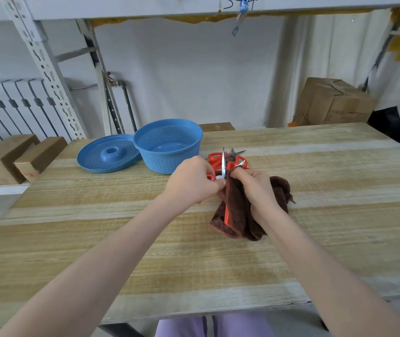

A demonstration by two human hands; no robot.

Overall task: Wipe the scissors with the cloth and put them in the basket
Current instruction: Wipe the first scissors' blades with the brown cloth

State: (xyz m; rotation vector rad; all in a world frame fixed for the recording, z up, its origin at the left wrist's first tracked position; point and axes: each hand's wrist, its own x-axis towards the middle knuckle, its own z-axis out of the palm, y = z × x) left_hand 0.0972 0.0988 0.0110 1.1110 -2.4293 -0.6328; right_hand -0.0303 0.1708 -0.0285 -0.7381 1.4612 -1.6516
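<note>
Scissors (223, 166), over the table (327, 171) near the basket (162, 164), are gripped by the left hand (194, 182). The cloth (236, 215) is clutched in the right hand (257, 188). Fingers could be cut if the cloth slipped off the blade.

Handwritten black numerals reading "3-4" mark the white upper shelf beam (194, 7), partly cut off by the frame's top edge. A faint red "X" shows on the near end of a brown block (39, 158) at far left. Dark print on a cardboard box (335, 105) at the back is too blurred to read, as is a hanging blue tag (235, 31).
</note>
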